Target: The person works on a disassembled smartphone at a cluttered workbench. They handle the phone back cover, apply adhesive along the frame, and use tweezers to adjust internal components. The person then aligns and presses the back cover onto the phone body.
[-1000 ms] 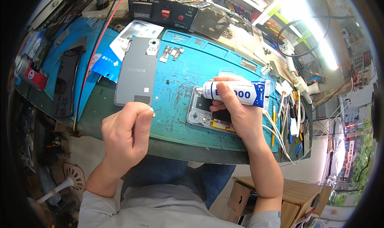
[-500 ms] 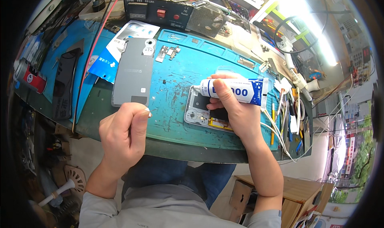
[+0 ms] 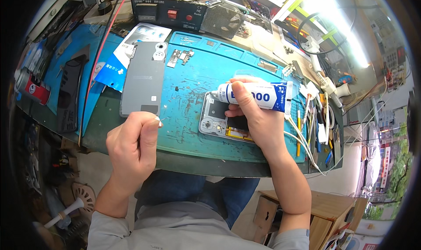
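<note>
My right hand [image 3: 255,116] grips a white and blue glue tube [image 3: 269,96], nozzle pointing left, over an opened phone [image 3: 213,123] with its innards and yellow strip showing. To the left and lower, my left hand [image 3: 131,147] pinches a small white piece [image 3: 158,119], apparently a cap with a thin pin. Above that hand lies a grey phone back cover [image 3: 141,74] on the blue mat [image 3: 184,101], partly over a blue and white packet [image 3: 109,70]. Small circuit parts [image 3: 180,57] rest right of the cover.
At left are a dark phone [image 3: 70,92] and a red can [image 3: 35,92]. Pens, tools and white cables [image 3: 307,131] crowd the mat's right side. A black device [image 3: 166,13] stands behind, beside a mesh box [image 3: 219,22]. A wooden cabinet [image 3: 320,215] is below the bench at right.
Both hands have shifted a little left, with the tube slightly higher. A thin pin now shows at the piece in my left fingers.
</note>
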Demonstrator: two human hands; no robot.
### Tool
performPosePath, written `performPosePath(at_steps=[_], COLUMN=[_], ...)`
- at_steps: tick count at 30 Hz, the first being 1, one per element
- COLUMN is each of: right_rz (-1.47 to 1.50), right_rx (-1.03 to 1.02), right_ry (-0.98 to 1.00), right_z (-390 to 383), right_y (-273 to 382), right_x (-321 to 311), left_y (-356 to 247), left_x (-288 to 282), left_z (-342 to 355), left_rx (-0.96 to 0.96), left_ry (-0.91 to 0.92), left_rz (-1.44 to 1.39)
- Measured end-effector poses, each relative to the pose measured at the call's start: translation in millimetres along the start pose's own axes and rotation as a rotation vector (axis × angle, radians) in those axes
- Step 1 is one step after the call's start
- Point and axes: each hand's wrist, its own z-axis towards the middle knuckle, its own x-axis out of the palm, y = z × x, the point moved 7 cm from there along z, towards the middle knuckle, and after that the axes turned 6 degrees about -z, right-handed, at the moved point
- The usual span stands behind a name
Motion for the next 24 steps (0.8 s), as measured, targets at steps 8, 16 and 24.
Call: performPosePath(at_steps=[8,16,24], right_rz=[0.012,-0.006,-0.030], right_rx=[-0.008,-0.008,-0.007], right_ry=[-0.030,-0.063,-0.077], right_z=[0.7,0.5,0.6], right_y=[0.0,1.7,1.3], right_x=[-3.1,-8.6,-13.5], left_y=[0.9,1.3,1.6], left_x=[0.4,0.2,1.3], left_z=[-0.3,0.0,-1.0], left_rx=[-0.006,-0.014,-0.002], left_ry=[-0.002,0.010,-0.001], left_rz=[0.001,0.017,0.018])
